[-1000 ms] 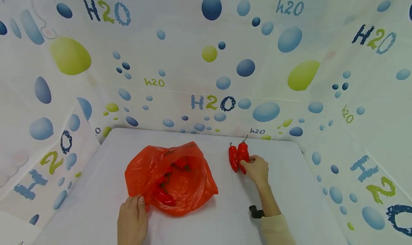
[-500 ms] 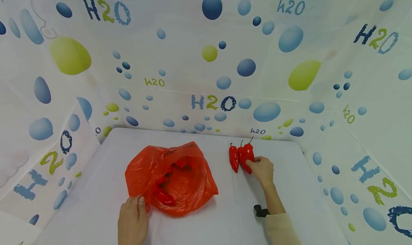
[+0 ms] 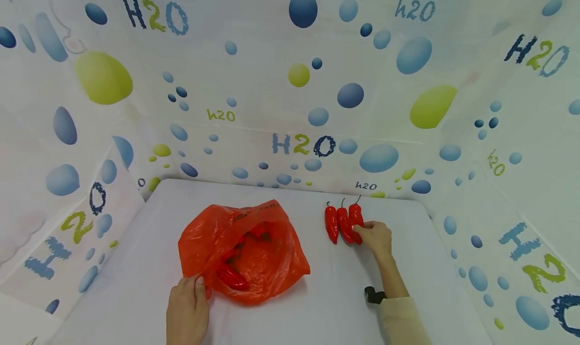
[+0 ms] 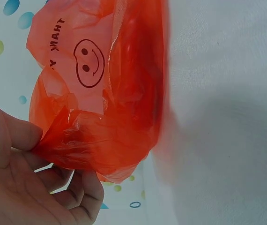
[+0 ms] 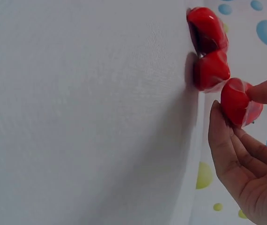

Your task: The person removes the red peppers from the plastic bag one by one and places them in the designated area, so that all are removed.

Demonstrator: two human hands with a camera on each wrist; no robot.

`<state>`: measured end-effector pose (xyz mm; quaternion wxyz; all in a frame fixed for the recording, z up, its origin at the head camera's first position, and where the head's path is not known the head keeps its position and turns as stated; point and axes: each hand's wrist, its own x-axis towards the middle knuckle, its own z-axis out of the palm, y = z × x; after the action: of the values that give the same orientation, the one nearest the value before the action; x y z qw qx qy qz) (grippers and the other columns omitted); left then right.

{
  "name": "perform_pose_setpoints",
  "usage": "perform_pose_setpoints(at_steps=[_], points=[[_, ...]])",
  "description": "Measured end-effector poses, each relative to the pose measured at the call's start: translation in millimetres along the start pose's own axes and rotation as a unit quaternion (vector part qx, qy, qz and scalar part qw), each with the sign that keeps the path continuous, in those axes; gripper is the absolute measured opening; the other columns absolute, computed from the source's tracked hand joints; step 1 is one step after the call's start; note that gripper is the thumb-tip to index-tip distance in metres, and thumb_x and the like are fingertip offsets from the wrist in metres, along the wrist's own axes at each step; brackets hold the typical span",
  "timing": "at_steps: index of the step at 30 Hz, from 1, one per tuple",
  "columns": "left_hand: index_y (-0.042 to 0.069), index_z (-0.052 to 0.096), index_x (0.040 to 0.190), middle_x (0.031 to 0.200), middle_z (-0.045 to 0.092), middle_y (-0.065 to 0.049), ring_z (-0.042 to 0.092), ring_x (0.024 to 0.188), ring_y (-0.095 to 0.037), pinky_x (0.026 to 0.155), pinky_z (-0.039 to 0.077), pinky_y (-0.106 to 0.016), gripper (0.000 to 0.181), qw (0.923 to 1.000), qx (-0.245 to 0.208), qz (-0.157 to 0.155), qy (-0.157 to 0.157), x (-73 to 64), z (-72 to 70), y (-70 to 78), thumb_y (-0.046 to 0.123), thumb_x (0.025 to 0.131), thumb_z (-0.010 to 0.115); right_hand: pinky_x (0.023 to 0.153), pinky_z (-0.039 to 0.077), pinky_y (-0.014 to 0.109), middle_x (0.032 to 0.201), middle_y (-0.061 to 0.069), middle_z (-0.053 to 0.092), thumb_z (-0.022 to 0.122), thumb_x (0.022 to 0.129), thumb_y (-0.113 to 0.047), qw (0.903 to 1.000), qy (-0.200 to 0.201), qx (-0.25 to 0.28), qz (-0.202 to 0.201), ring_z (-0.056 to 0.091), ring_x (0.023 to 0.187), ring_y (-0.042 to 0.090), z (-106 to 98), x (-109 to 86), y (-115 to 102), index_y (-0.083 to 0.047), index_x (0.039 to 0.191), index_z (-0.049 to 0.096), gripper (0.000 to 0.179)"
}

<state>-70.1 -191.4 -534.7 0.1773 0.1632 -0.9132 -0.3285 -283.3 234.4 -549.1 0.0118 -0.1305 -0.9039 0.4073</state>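
Note:
My right hand [image 3: 377, 238] pinches a red chili pepper [image 3: 355, 215] between thumb and fingers, at the right end of a row. Two more red peppers lie to its left, a middle pepper [image 3: 343, 225] and an outer pepper [image 3: 332, 225], stems toward the back. In the right wrist view the held pepper [image 5: 236, 102] sits between thumb and fingertips. My left hand [image 3: 188, 309] pinches the near left edge of a red plastic bag [image 3: 199, 239], whose mouth faces me. Inside lie several red peppers, the nearest pepper [image 3: 233, 277] by the opening. A printed smiley shows on the bag [image 4: 124, 140].
A white-covered table [image 3: 317, 304] carries everything. Behind and at both sides stand white sheets [image 3: 254, 73] with blue and green drops and "H2O" lettering. A black wrist device [image 3: 374, 295] sits at the right wrist.
My right hand has shifted right with its pepper, from overlapping the row to its right end, so three peppers now show side by side. The left hand stays on the bag.

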Motion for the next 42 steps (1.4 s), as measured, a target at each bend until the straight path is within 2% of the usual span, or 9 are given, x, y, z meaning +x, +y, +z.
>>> perform_pose_setpoints(at_steps=[6, 11, 21, 26, 35, 42], points=[[-0.010, 0.066, 0.119, 0.107, 0.064, -0.022, 0.054, 0.098, -0.040, 0.087, 0.045, -0.056, 0.034, 0.9999, 0.001, -0.009, -0.009, 0.2, -0.1, 1.1, 0.016, 0.110, 0.046, 0.067, 0.060, 0.036, 0.109, 0.024, 0.073, 0.068, 0.096, -0.030, 1.0000, 0.001, -0.009, 0.004, 0.071, 0.084, 0.032, 5.6, 8.0, 5.6, 0.006, 0.122, 0.070, 0.045], [-0.009, 0.066, 0.119, 0.104, 0.064, -0.020, 0.054, 0.096, -0.039, 0.084, 0.045, -0.054, 0.032, 1.0000, 0.000, -0.002, -0.004, 0.1, 1.1, 1.1, 0.016, 0.110, 0.048, 0.070, 0.060, 0.038, 0.109, 0.025, 0.073, 0.068, 0.096, -0.030, 0.9999, -0.004, -0.014, 0.009, 0.070, 0.087, 0.033, 10.8, 11.9, 8.9, 0.006, 0.122, 0.070, 0.045], [-0.009, 0.066, 0.120, 0.103, 0.064, -0.019, 0.053, 0.095, -0.038, 0.084, 0.045, -0.053, 0.033, 0.9998, 0.002, -0.006, -0.018, 0.7, 0.8, 1.7, 0.016, 0.110, 0.047, 0.084, 0.060, 0.046, 0.120, 0.028, 0.070, 0.065, 0.098, -0.031, 0.9991, -0.031, -0.002, 0.028, 0.069, 0.101, 0.039, 6.9, 7.3, 8.3, 0.008, 0.128, 0.067, 0.049], [-0.009, 0.065, 0.123, 0.105, 0.064, -0.019, 0.053, 0.095, -0.037, 0.083, 0.045, -0.053, 0.034, 0.9995, 0.004, -0.012, -0.030, 1.8, 1.3, 1.1, 0.017, 0.111, 0.047, 0.085, 0.061, 0.045, 0.119, 0.028, 0.070, 0.066, 0.098, -0.031, 0.9985, -0.041, -0.004, 0.036, 0.069, 0.101, 0.039, 2.3, 6.9, 8.3, 0.009, 0.127, 0.068, 0.050], [-0.009, 0.066, 0.122, 0.107, 0.064, -0.020, 0.053, 0.096, -0.038, 0.085, 0.045, -0.054, 0.036, 0.9996, 0.006, -0.016, -0.023, -0.8, -5.2, -2.5, 0.018, 0.111, 0.045, 0.088, 0.060, 0.047, 0.129, 0.031, 0.064, 0.066, 0.097, -0.028, 0.9983, -0.050, -0.016, 0.025, 0.067, 0.109, 0.041, 5.9, 6.6, 12.9, 0.008, 0.136, 0.061, 0.053], [-0.011, 0.065, 0.123, 0.104, 0.063, -0.020, 0.052, 0.095, -0.038, 0.084, 0.045, -0.054, 0.036, 0.9996, 0.005, -0.020, -0.021, -4.0, -9.4, -5.1, 0.018, 0.111, 0.045, 0.084, 0.061, 0.044, 0.124, 0.029, 0.067, 0.068, 0.097, -0.031, 0.9986, -0.045, -0.006, 0.026, 0.069, 0.103, 0.038, 6.7, 1.4, 16.0, 0.007, 0.134, 0.063, 0.053]])
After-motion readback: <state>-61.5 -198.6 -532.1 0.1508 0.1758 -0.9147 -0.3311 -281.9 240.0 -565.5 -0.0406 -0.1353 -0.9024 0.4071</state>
